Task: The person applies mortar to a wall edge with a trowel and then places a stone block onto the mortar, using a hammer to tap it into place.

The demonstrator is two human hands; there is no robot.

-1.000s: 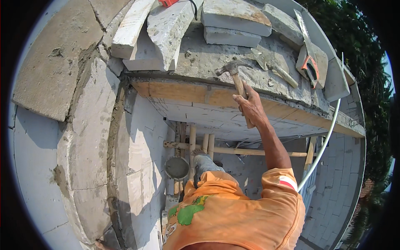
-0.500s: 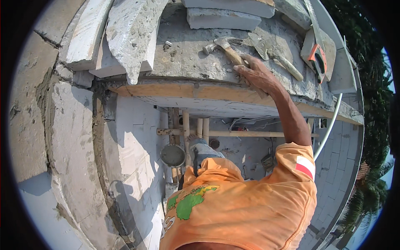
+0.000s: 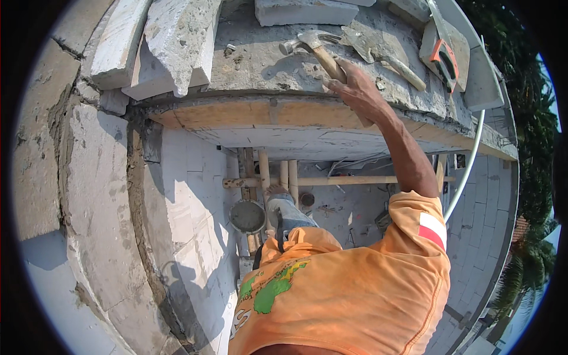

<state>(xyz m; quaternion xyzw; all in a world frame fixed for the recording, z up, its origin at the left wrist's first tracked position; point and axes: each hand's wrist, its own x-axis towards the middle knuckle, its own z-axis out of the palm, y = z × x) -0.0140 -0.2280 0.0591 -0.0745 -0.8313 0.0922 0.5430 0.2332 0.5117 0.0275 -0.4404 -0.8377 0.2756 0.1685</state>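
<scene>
My right hand (image 3: 360, 90) is wrapped around the wooden handle of a claw hammer (image 3: 325, 59). The hammer's steel head points left over the rough concrete ledge (image 3: 254, 74), and a shadow falls on the concrete below it. Just right of the hammer lies a trowel (image 3: 402, 72), its wooden handle toward me and its grey blade flat on the ledge. A hand saw (image 3: 445, 64) with an orange and black handle rests farther right against a pale block. My left hand is out of sight.
Pale blocks (image 3: 177, 44) lie at the upper left, another block (image 3: 305, 12) at the back. A timber board (image 3: 231, 114) runs under the ledge's front edge. Far below are bamboo poles (image 3: 349, 180) and a bucket (image 3: 247, 216) of grey mix. A white pipe (image 3: 470, 171) rises at the right.
The hammer has come up off the concrete in my right hand, and its shadow now stands apart from it. The view has shifted slightly, so the ledge sits higher in the picture.
</scene>
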